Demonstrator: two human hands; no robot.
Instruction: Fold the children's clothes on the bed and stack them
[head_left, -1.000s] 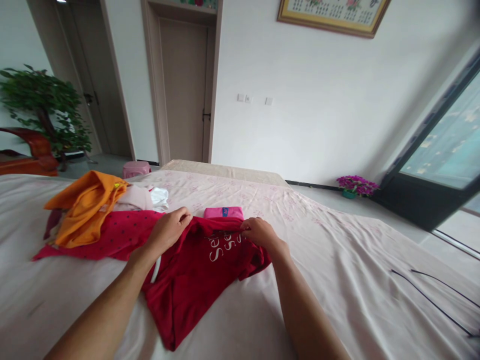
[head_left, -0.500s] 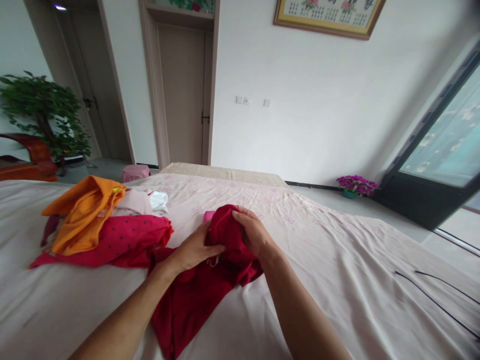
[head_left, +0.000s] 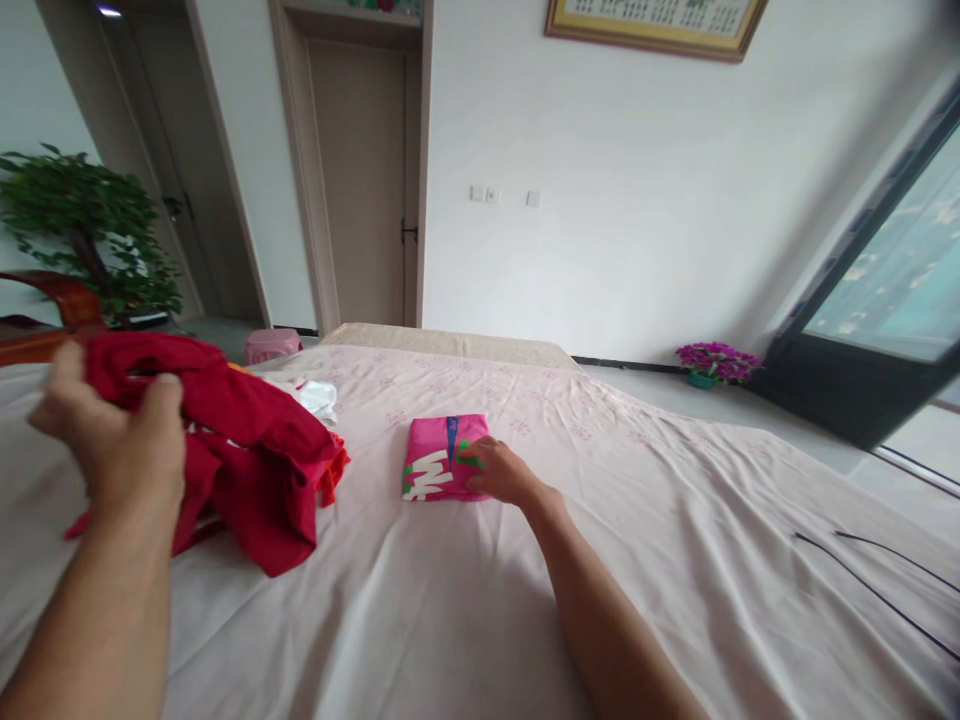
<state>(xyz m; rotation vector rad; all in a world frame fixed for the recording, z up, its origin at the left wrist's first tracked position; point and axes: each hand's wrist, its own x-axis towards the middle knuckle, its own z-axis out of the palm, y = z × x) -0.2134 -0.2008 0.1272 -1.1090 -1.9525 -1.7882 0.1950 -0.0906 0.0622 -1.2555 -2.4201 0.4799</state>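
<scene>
A dark red garment (head_left: 255, 430) hangs loose from my left hand (head_left: 120, 430), its fabric bunched between the thumb and fingers. It covers most of a clothes pile, from which red fabric with an orange-red edge (head_left: 332, 470) and a white cloth (head_left: 319, 400) stick out. My right hand (head_left: 501, 470) rests on the right side of a folded pink garment (head_left: 431, 465) with white letters and green and blue print. Its fingers reach out over the cloth without visibly gripping it.
A pale flowered sheet (head_left: 450, 600) covers the wide surface beneath. Two thin black cords (head_left: 877, 600) lie at the right. Beyond stand a pink stool (head_left: 272, 345), a potted plant (head_left: 82, 230), a wooden chair (head_left: 60, 310) and purple flowers (head_left: 718, 362).
My left hand has carried the dark red garment left onto the pile. My right hand has let go of it and now touches the pink garment, which was mostly hidden before.
</scene>
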